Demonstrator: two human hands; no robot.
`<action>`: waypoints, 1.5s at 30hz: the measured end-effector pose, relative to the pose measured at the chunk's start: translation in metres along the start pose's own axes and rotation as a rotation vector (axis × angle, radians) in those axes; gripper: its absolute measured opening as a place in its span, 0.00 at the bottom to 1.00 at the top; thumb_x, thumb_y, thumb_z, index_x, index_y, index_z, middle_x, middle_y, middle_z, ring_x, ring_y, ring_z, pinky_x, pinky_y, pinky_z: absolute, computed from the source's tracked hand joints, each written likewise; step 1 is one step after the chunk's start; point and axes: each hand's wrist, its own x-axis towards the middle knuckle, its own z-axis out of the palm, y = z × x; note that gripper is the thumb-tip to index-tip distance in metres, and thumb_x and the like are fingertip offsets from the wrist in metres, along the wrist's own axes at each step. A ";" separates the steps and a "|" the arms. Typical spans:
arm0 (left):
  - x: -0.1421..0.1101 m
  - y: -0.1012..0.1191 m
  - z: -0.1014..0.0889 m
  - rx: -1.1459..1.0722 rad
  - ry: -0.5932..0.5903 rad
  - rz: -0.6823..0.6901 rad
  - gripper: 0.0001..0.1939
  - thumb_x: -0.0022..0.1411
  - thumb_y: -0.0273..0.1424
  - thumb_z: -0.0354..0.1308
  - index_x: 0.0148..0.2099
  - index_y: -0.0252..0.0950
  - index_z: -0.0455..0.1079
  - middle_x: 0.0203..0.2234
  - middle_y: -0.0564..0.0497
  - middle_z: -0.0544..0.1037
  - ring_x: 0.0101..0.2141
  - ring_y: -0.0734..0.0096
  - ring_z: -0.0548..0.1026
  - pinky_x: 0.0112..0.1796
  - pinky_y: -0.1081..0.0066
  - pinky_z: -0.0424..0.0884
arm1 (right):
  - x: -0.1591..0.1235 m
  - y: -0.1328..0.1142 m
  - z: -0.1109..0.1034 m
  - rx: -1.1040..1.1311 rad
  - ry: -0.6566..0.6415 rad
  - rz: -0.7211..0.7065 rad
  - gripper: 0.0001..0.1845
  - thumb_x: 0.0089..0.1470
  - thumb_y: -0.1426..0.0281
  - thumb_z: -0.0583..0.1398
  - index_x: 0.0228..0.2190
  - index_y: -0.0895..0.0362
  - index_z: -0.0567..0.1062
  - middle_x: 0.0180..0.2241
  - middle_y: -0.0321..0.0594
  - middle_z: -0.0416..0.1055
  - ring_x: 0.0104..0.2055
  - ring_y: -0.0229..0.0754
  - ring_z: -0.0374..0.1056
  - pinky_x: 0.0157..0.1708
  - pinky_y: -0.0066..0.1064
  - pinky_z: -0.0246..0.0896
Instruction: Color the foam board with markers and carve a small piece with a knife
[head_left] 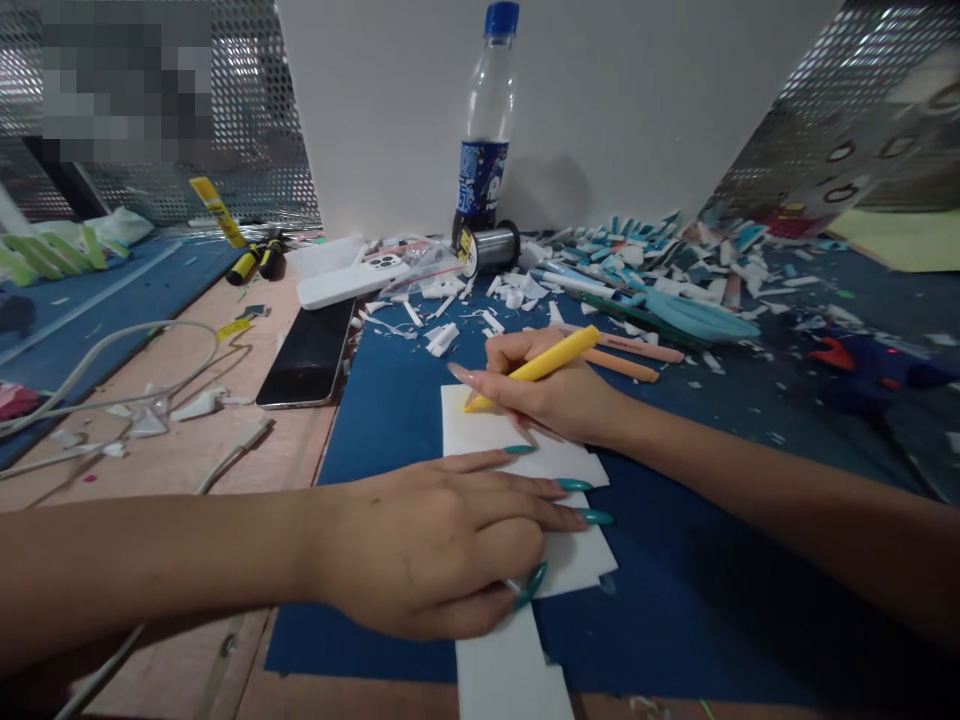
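Note:
A yellow marker (555,355) is gripped in my right hand (577,400), its tip touching the upper left of a white paper piece (577,560) with notched right edges. A faint yellow tint shows around the tip. My left hand (427,545), with long teal nails, lies across the middle of the paper, its fingers stretched out over it and the thumb bent near the lower part. The strip continues below that hand past the front edge of the blue mat (390,400). Just beyond my right hand lie a pink marker (637,346) and an orange marker (622,364).
Paper scraps (637,250) are heaped behind, beside light-blue scissors (697,315). A bottle (484,130) stands upright near a wire spool (495,248). To the left are a black phone (309,355), a white phone (352,283) and cables (105,365). A dark glue gun (877,365) lies right.

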 end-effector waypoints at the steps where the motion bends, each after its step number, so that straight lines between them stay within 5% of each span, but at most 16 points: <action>1: 0.000 0.000 0.000 0.000 0.000 0.001 0.08 0.64 0.27 0.45 0.39 0.29 0.64 0.54 0.37 0.69 0.59 0.60 0.62 0.61 0.63 0.55 | 0.000 0.000 0.000 -0.007 -0.004 -0.012 0.21 0.52 0.70 0.60 0.13 0.57 0.57 0.13 0.28 0.52 0.16 0.29 0.50 0.18 0.24 0.46; 4: 0.000 0.000 0.000 -0.001 0.005 -0.003 0.09 0.64 0.27 0.45 0.40 0.28 0.64 0.54 0.37 0.69 0.58 0.59 0.63 0.61 0.63 0.55 | 0.001 0.001 0.000 0.034 0.030 -0.026 0.21 0.50 0.76 0.58 0.13 0.57 0.55 0.14 0.27 0.50 0.17 0.28 0.49 0.17 0.24 0.45; 9: 0.000 0.001 -0.001 -0.009 0.002 0.001 0.08 0.64 0.27 0.45 0.39 0.28 0.64 0.53 0.36 0.70 0.59 0.59 0.62 0.61 0.64 0.55 | 0.001 0.001 -0.001 0.042 -0.058 -0.005 0.19 0.51 0.70 0.60 0.15 0.57 0.58 0.14 0.27 0.53 0.15 0.28 0.50 0.17 0.24 0.46; 14: 0.000 0.001 -0.001 -0.011 -0.014 -0.013 0.08 0.65 0.27 0.45 0.40 0.30 0.64 0.54 0.37 0.69 0.59 0.60 0.62 0.60 0.61 0.55 | 0.001 0.004 -0.001 0.039 0.043 -0.025 0.21 0.48 0.79 0.57 0.12 0.57 0.54 0.13 0.27 0.49 0.16 0.28 0.47 0.17 0.24 0.43; 20: 0.000 0.000 -0.001 -0.010 -0.002 0.000 0.08 0.64 0.27 0.46 0.39 0.28 0.65 0.53 0.36 0.69 0.59 0.60 0.61 0.61 0.65 0.54 | 0.000 0.001 -0.002 0.071 -0.082 -0.034 0.20 0.52 0.67 0.61 0.15 0.57 0.59 0.14 0.27 0.53 0.16 0.28 0.50 0.17 0.24 0.47; 25: 0.000 0.001 -0.001 -0.004 -0.008 -0.014 0.08 0.64 0.27 0.45 0.40 0.29 0.64 0.54 0.37 0.69 0.59 0.60 0.62 0.61 0.62 0.55 | 0.001 0.003 -0.002 0.004 0.005 -0.052 0.21 0.50 0.77 0.58 0.12 0.58 0.57 0.14 0.27 0.50 0.17 0.28 0.48 0.19 0.24 0.45; 31: 0.000 0.000 -0.001 -0.014 0.005 0.003 0.07 0.64 0.27 0.45 0.38 0.30 0.63 0.52 0.37 0.71 0.59 0.60 0.63 0.61 0.64 0.56 | 0.000 0.000 -0.002 0.065 -0.084 -0.022 0.17 0.50 0.71 0.61 0.15 0.58 0.61 0.15 0.27 0.55 0.16 0.28 0.50 0.17 0.25 0.45; 36: -0.001 -0.001 0.000 -0.005 -0.004 -0.006 0.07 0.65 0.27 0.45 0.40 0.30 0.63 0.54 0.37 0.69 0.59 0.59 0.62 0.60 0.61 0.56 | 0.000 0.003 -0.001 0.019 0.019 -0.033 0.20 0.47 0.79 0.58 0.12 0.57 0.56 0.14 0.27 0.50 0.17 0.28 0.47 0.19 0.25 0.45; 42: 0.000 0.000 0.001 -0.021 0.009 -0.001 0.08 0.64 0.26 0.46 0.40 0.28 0.64 0.53 0.36 0.69 0.59 0.58 0.62 0.60 0.61 0.56 | 0.001 0.005 0.000 0.057 0.061 0.001 0.21 0.50 0.73 0.59 0.13 0.57 0.55 0.13 0.28 0.53 0.16 0.29 0.51 0.19 0.25 0.49; 45: 0.000 0.000 0.001 -0.034 0.003 -0.006 0.08 0.64 0.26 0.46 0.39 0.28 0.64 0.54 0.35 0.69 0.59 0.58 0.61 0.60 0.61 0.56 | 0.001 0.004 -0.001 -0.008 0.055 -0.005 0.21 0.48 0.78 0.58 0.12 0.57 0.55 0.13 0.28 0.53 0.16 0.28 0.50 0.17 0.24 0.46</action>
